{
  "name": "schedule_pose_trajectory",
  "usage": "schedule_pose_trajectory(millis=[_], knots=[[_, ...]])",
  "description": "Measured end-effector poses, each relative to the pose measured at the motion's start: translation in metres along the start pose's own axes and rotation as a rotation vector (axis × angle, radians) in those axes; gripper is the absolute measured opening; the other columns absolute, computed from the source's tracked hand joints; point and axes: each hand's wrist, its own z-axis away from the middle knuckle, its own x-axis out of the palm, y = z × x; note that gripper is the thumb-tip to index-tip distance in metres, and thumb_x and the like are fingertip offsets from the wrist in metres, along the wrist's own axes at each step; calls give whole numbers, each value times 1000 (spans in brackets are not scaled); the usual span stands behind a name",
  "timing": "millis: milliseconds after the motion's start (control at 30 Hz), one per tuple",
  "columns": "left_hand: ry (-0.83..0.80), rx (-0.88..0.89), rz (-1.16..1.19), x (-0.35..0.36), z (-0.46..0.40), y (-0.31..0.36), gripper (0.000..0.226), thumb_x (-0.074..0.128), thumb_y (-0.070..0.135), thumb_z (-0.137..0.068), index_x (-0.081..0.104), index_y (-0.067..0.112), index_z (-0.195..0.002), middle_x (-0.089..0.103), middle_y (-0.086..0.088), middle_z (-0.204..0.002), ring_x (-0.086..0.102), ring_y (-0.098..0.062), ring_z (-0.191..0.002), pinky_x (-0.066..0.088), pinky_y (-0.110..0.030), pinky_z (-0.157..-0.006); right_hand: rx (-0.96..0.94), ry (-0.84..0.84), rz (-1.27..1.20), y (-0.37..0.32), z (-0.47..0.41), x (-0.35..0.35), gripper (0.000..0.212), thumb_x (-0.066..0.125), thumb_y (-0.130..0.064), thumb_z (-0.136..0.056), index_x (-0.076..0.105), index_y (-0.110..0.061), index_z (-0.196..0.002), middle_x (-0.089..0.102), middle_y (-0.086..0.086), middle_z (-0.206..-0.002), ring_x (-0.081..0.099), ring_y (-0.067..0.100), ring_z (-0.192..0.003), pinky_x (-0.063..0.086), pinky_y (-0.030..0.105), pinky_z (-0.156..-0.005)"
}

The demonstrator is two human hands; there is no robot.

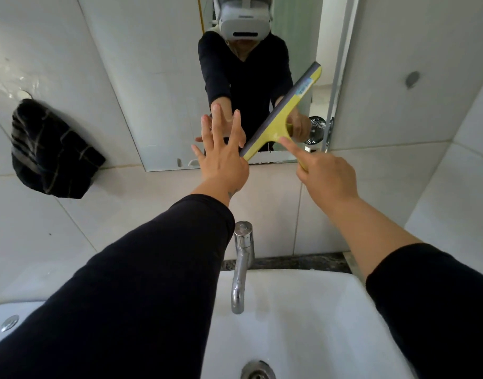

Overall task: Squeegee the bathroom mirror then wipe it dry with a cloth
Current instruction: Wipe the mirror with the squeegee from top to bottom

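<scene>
While the dark cloth (54,151) hangs bunched on a wall hook well to the left of the left fingertips, the yellow squeegee (282,116) lies against the mirror (163,86) with its long axis on a diagonal: the blade runs from its low end, just beside the left hand's fingers, up and rightward to its high end near the mirror's right edge. Its grey rubber strip faces up and to the left, and the handle points down and to the right into the right hand.

Left hand (224,162) is wide open, all fingers (236,127) spread and stretched toward the glass; it grips nothing, and whether the tips actually touch the mirror cannot be told. The blade's lower end sits just to the right of this hand's knuckles.

Right hand (326,176) is closed around the squeegee handle, with three fingers curled under and the index finger (289,147) laid straight along the top, its tip at the junction where handle meets blade. Below both arms stand the chrome tap (241,266) and the white sink (303,324).
</scene>
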Motion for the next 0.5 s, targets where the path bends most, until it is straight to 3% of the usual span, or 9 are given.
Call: schedule_pose_trajectory(millis=[200,367,500], knots=[[-29,-18,27,1,-1,0,96,52,7,-89,-15,40,-148,-35,2,-154,-30,-28,-142,6,-67,-113,19,45,-105,3,6,4,52,38,-26,-102,21,-51,-144,49,7,-65,47,24,-57,35,30,-50],[-7,-15,40,4,-1,-3,97,53,6,-88,-14,43,-148,-35,6,-154,-27,-25,-143,14,-64,-113,97,62,-259,2,16,20,52,42,-25,-100,26,-48,-144,55,10,-65,52,28,-59,45,38,-54],[35,1,37,8,-2,-6,96,52,5,-86,-12,42,-148,-32,5,-155,-25,-25,-144,30,-59,-110,160,95,-397,-6,24,33,55,47,-19,-98,31,-44,-144,50,8,-58,45,21,-51,40,33,-51]])
